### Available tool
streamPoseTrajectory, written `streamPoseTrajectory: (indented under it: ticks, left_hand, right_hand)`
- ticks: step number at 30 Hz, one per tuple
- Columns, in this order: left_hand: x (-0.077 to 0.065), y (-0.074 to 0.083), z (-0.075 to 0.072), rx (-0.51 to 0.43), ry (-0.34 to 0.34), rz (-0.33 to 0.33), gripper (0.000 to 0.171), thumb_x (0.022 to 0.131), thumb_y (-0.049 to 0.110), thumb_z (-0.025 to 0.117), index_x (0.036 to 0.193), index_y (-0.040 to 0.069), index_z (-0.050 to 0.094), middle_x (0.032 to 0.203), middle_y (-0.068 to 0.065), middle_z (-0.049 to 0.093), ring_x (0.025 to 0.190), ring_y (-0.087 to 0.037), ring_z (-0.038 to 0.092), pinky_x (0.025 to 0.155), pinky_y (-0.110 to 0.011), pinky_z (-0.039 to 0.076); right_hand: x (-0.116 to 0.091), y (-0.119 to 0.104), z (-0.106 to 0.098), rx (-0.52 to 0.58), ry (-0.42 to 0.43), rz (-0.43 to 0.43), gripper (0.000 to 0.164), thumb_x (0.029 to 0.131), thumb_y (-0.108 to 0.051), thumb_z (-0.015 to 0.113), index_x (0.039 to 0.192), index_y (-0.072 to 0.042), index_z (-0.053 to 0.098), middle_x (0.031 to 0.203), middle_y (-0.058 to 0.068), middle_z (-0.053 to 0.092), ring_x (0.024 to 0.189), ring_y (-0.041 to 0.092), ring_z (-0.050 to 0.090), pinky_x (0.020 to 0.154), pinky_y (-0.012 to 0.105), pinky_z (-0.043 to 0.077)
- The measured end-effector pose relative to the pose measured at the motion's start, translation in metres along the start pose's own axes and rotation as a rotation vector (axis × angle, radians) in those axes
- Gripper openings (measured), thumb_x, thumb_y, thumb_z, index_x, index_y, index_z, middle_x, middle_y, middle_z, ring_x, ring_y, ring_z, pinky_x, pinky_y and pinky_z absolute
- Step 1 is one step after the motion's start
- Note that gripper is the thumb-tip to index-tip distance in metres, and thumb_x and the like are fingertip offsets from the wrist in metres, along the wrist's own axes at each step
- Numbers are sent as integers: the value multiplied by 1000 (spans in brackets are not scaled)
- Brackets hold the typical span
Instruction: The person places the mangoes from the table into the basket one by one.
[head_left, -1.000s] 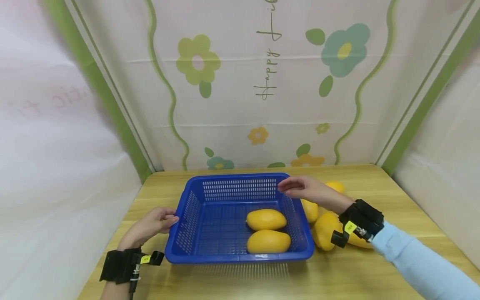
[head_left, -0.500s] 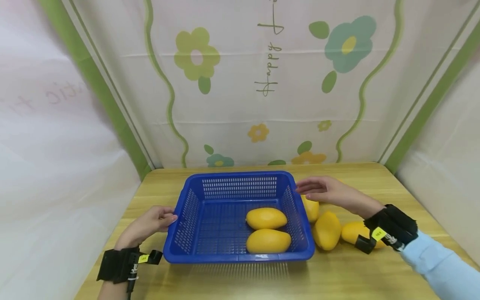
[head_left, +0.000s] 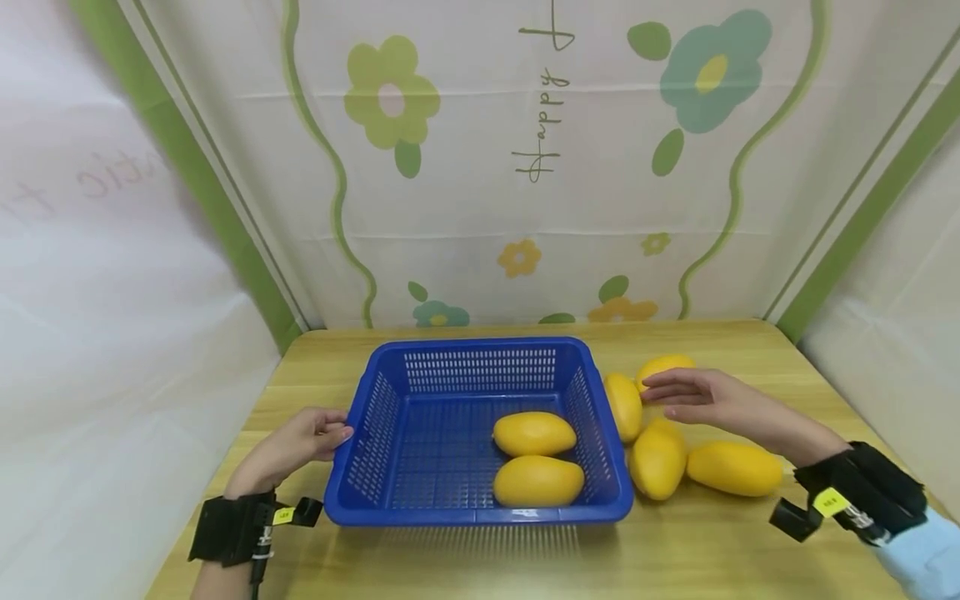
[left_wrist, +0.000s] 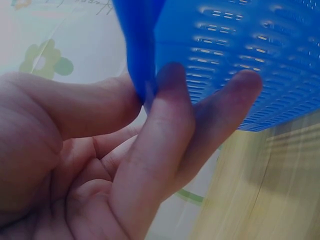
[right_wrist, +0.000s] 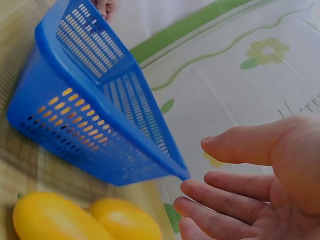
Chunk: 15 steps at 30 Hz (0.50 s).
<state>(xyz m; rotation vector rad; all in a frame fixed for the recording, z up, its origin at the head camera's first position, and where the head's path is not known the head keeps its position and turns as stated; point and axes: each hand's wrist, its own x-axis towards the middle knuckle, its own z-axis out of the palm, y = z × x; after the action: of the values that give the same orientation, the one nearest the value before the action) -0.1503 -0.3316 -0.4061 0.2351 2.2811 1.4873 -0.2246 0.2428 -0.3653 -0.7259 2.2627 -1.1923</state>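
Observation:
A blue plastic basket (head_left: 480, 516) stands on the table, two yellow mangoes (head_left: 538, 482) lying side by side in its right half. My left hand (head_left: 300, 446) pinches the basket's left rim; in the left wrist view the thumb presses one side of that rim (left_wrist: 140, 55) and the fingers the other. Over the loose mangoes to the right, my right hand (head_left: 712, 400) hovers with fingers extended and holds nothing. Nearest to it are a back mango (head_left: 666, 364), partly hidden by the fingers, and a mango (head_left: 622, 407) against the basket's right wall.
Two more mangoes lie right of the basket, one near its front corner (head_left: 658, 462) and one farther right (head_left: 735, 468). The wooden table (head_left: 480, 571) meets a flowered cloth wall (head_left: 450, 200) at the back. Cloth walls also rise at both sides.
My right hand has moved right, from above the basket's right rim to over the loose mangoes. The left hand stays at the left rim. The head view has shifted slightly.

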Motion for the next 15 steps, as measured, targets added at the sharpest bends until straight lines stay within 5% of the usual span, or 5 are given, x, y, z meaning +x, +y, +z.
streamPoseTrajectory:
  ticks: [9,15]
  left_hand:
    - [-3,-3,-2,-13,-2,-4,45,107,12,45,138,-19,42,122,-26,66,109,-29,70,94,-39,59]
    - [0,-3,-2,6,11,4,45,107,13,46,137,-19,43,121,-26,66,108,-30,70,94,-39,60]
  right_hand:
    - [-21,23,-2,-23,3,45,54,103,-22,56,147,4,40,145,32,47,113,-15,54,90,16,54]
    - [-26,45,-10,-122,32,-8,52,100,-15,60,140,14,43,138,38,49,109,-20,50,86,13,54]
